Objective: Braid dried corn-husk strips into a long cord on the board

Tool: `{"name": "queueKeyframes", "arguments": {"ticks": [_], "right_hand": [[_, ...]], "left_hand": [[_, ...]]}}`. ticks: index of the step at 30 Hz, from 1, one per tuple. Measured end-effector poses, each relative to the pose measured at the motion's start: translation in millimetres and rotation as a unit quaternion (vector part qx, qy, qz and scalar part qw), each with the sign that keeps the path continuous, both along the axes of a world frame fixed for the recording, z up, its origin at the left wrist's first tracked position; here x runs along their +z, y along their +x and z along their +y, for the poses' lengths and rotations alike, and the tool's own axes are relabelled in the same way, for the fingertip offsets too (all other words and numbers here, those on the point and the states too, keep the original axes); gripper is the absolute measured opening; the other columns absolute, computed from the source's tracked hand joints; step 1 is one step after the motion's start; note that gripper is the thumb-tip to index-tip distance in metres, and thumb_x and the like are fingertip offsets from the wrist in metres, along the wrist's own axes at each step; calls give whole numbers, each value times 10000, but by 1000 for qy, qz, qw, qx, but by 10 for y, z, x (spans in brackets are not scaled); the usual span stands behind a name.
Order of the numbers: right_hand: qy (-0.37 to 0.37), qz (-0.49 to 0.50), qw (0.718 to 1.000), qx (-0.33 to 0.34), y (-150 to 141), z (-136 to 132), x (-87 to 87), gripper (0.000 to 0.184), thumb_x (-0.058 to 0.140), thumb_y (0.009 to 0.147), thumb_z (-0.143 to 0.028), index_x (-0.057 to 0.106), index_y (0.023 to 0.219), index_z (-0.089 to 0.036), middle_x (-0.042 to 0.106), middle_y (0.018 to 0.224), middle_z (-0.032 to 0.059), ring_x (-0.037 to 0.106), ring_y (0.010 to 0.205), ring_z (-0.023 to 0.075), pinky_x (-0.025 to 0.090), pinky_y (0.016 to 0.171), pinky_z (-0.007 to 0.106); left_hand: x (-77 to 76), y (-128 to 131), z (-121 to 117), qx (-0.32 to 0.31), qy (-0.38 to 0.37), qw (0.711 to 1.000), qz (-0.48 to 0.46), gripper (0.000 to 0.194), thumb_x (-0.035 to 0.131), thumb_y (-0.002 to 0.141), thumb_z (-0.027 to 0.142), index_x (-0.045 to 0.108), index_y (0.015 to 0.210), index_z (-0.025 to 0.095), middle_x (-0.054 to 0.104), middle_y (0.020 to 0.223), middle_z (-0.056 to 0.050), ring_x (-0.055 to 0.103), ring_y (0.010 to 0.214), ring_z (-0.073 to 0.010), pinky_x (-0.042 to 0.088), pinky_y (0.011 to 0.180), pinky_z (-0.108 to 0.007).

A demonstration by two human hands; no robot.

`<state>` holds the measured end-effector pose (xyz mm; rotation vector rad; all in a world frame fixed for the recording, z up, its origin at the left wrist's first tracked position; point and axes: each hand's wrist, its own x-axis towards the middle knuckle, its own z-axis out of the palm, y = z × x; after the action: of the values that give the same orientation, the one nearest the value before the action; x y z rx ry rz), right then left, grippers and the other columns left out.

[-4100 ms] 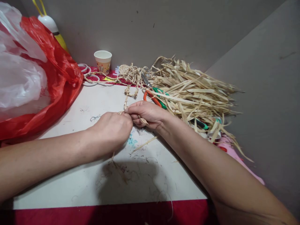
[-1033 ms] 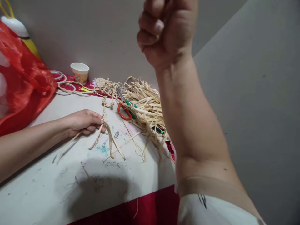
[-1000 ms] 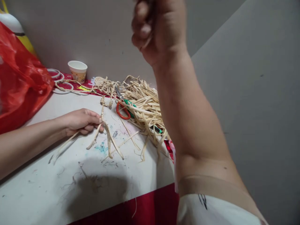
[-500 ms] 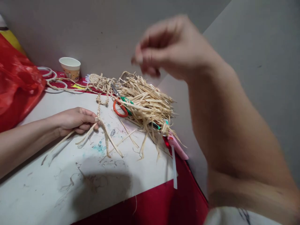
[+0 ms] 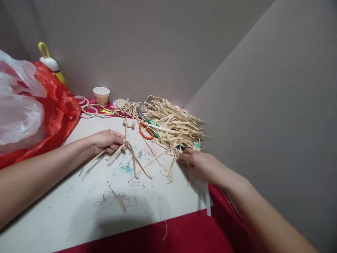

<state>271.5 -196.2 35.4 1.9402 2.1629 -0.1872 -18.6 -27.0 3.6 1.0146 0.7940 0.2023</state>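
My left hand pinches the lower end of a thin straw braid over the white board. Below the fingertips, loose straw strands fan out across the board; others trail under the wrist. Upward, the braid runs to a tangle of braided cord. At the near right edge of a dry straw pile, my right hand reaches down with bent fingers. Its fingertips are partly hidden among the straw, beside a black and green handle. Scissors with orange and green grips lie against the pile.
A paper cup, white rings and a yellow-white bottle stand at the back. Red and white plastic bags bulge at left. Grey walls close off the back and right. A pale strip hangs at the board's right edge.
Both hands were together on the braid at first. My right hand then rose high on the right and has come down to the straw pile. My left hand keeps the braid's end.
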Motion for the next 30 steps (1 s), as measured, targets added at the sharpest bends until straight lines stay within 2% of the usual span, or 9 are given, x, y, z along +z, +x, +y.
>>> {"name": "queueKeyframes", "arguments": {"ticks": [4,8,12,14,17,19,24,27,30], "right_hand": [[38,-47,998,3,15,-1,-164,226,428,790,-82,624,844,-182,602,945,87,572,862,186,398,679,261],[74,-15,997,4,39,16,-180,171,443,813,-121,596,759,-180,608,942,67,567,826,170,395,653,248],[161,75,983,-53,112,8,-98,149,455,821,-165,601,846,-177,626,921,70,566,803,164,405,673,245],[191,76,972,-110,151,5,-82,176,450,829,-195,609,901,-180,647,918,73,572,785,169,397,664,252],[162,29,962,-216,183,25,-128,221,463,838,-318,631,891,-185,672,846,87,584,734,201,364,598,271],[137,21,958,-251,191,58,-186,255,498,813,-390,648,832,-184,676,795,94,586,710,213,343,566,271],[144,72,955,-249,210,145,-222,181,494,785,-269,657,798,-191,682,814,59,583,719,168,360,583,238],[157,116,951,-239,222,168,-157,242,423,823,-281,635,822,-166,667,792,48,564,679,138,379,577,219],[137,144,955,-219,201,172,-118,237,444,804,-294,621,728,-157,631,681,29,523,594,121,365,531,216]], "left_hand": [[-25,-2,25,5,2,1000,9,25,645,649,58,635,627,66,582,513,-45,216,319,19,112,302,-117],[-36,-5,35,3,7,1000,2,34,640,658,53,645,626,62,593,521,-57,211,319,21,120,298,-117],[-25,-19,27,4,8,1000,-1,67,613,676,34,650,624,53,583,523,-55,203,322,23,119,295,-118],[-24,-28,31,2,10,1000,-2,71,609,683,34,651,629,54,588,544,-57,205,327,23,122,295,-116],[-35,-39,48,-9,9,1000,-8,60,619,689,46,648,639,61,581,558,-46,210,333,22,122,294,-115],[-40,-42,55,-14,6,1000,-11,73,615,699,48,643,633,64,553,529,-29,206,334,19,118,295,-115],[-28,-43,56,-11,12,1000,-11,136,572,735,37,634,618,66,455,439,12,191,338,9,115,301,-112],[-29,-45,65,-18,16,1000,-9,127,579,738,52,640,627,67,438,435,21,191,342,6,118,302,-112],[-43,-48,74,-25,19,999,-6,96,600,723,62,645,638,65,430,437,29,174,342,9,109,304,-117]]}}
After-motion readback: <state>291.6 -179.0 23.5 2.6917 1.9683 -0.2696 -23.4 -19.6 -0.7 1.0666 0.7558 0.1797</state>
